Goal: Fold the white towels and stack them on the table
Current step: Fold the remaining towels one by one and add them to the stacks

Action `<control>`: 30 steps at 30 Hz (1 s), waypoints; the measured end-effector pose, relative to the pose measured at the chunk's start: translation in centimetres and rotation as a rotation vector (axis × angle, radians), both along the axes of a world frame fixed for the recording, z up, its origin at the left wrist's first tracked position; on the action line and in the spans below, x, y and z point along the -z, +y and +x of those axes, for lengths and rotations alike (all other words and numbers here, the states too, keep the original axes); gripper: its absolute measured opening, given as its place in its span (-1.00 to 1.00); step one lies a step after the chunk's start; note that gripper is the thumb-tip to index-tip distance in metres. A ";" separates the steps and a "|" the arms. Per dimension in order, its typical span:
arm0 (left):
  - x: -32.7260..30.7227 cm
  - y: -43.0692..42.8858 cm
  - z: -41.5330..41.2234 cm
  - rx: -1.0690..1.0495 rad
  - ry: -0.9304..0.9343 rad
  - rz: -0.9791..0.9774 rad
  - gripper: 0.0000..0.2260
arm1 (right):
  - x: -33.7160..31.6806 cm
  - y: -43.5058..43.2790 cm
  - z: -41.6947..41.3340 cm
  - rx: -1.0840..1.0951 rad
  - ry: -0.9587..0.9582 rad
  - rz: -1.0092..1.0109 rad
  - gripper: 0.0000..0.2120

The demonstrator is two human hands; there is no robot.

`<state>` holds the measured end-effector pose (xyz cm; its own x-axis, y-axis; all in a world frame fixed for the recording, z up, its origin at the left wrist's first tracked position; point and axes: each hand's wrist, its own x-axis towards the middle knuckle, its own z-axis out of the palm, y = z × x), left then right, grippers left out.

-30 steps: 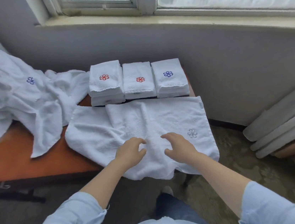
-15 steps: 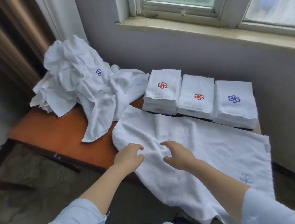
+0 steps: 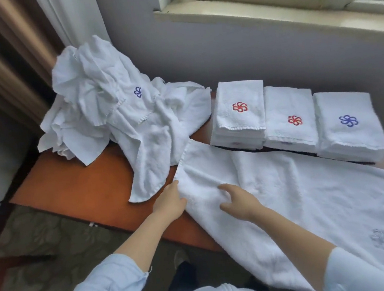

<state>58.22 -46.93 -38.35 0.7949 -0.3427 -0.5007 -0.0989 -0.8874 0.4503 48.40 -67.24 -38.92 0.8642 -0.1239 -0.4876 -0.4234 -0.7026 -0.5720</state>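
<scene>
A white towel [image 3: 301, 199] lies spread flat over the right part of the orange-brown table [image 3: 78, 193], its near edge hanging off the front. My left hand [image 3: 170, 202] touches the towel's left edge, fingers curled at the hem. My right hand [image 3: 237, 199] rests palm down on the towel just to the right, fingers spread. Behind the towel stand three stacks of folded white towels: one with a red flower [image 3: 240, 112], a second with a red flower [image 3: 290, 118], one with a blue flower [image 3: 348, 126]. A heap of unfolded white towels [image 3: 114, 111] sits at the back left.
A grey wall and a window sill [image 3: 267, 15] rise right behind the table. Curtains [image 3: 16, 46] hang at the left. Patterned carpet [image 3: 41, 248] lies below the table's front edge. A pale faint flower mark [image 3: 379, 238] shows on the spread towel's near right corner.
The view has swung left. Both hands have slid from the towel's middle toward its left edge, and my left hand has reached the hem.
</scene>
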 end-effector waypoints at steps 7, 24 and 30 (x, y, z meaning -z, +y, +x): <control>2.3 1.2 6.0 -0.021 0.093 -0.161 -0.76 | 0.4 3.7 2.8 0.235 -0.015 -0.048 -0.48; -3.3 -2.6 4.8 -0.023 0.280 -0.611 -0.67 | -3.5 4.1 5.4 0.492 -0.215 0.272 -0.92; -4.4 -3.3 2.5 0.109 0.133 -0.415 -0.89 | -6.6 1.3 5.9 0.501 -0.372 0.374 -0.92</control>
<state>60.70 -50.22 -33.99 0.6807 -0.6147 -0.3985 -0.0992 -0.6163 0.7813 54.27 -65.89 -32.36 0.8643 -0.4306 -0.2598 -0.3739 -0.2048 -0.9046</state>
